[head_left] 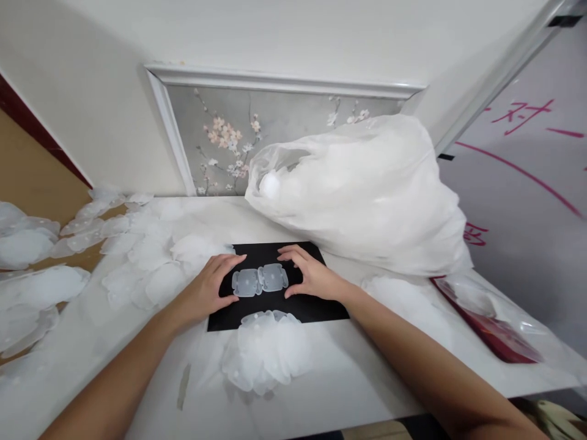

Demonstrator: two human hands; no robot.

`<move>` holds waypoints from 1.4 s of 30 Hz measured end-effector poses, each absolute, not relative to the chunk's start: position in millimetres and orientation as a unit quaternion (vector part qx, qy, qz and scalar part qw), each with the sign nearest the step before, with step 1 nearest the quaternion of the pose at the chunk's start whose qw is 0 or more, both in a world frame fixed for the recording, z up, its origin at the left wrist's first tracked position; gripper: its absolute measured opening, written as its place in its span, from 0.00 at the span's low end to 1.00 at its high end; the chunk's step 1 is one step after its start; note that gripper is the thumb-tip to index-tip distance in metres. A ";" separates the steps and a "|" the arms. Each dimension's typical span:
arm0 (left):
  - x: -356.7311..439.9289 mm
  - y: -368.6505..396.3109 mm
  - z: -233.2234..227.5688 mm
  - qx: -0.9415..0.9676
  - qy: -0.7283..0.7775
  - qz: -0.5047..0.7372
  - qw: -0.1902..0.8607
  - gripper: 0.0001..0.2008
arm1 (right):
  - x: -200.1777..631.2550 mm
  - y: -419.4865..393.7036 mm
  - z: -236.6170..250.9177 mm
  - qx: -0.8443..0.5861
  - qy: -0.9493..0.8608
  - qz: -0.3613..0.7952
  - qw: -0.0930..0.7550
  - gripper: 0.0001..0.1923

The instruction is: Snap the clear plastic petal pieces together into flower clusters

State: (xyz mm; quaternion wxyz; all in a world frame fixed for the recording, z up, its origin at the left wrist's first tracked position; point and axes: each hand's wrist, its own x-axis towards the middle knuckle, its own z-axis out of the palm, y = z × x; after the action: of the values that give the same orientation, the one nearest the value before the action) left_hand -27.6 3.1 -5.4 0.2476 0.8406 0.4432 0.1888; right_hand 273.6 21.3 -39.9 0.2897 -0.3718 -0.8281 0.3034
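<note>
At frame centre, left hand [211,287] and right hand [308,275], fingers spread, press two plastic pieces [260,281] on the black mat [321,308]; many loose pieces [137,256] lie at left.

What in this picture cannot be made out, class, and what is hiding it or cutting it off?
Head view only:
- Contents of the big white bag: veiled by its cloudy plastic.
- Wall painting: its right part hidden behind the bag.
- Red tray: covered by clear wrap and glare.
- Red writing: cut off by the right edge.
- Left hand and right hand: palms face down, unseen, beside two clear pieces.
</note>
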 end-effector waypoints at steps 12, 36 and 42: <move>-19.9 2.7 -10.8 0.806 0.484 0.185 0.287 0.23 | 256.7 16.5 -44.1 -0.442 -0.789 0.317 0.287 0.30; -22.7 -0.5 -3.2 0.779 0.439 0.220 0.389 0.38 | 260.7 15.9 -39.2 -0.328 -0.798 0.366 0.349 0.37; -21.6 -1.9 -1.7 0.788 0.429 0.221 0.384 0.37 | 259.8 14.5 -38.5 -0.332 -0.810 0.337 0.348 0.35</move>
State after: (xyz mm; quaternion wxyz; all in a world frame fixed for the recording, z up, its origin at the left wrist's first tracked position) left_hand -21.6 -1.9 -1.7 0.3837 0.7876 0.4287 0.2206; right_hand 259.8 14.5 -38.5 0.3478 -0.3319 -0.8097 0.3366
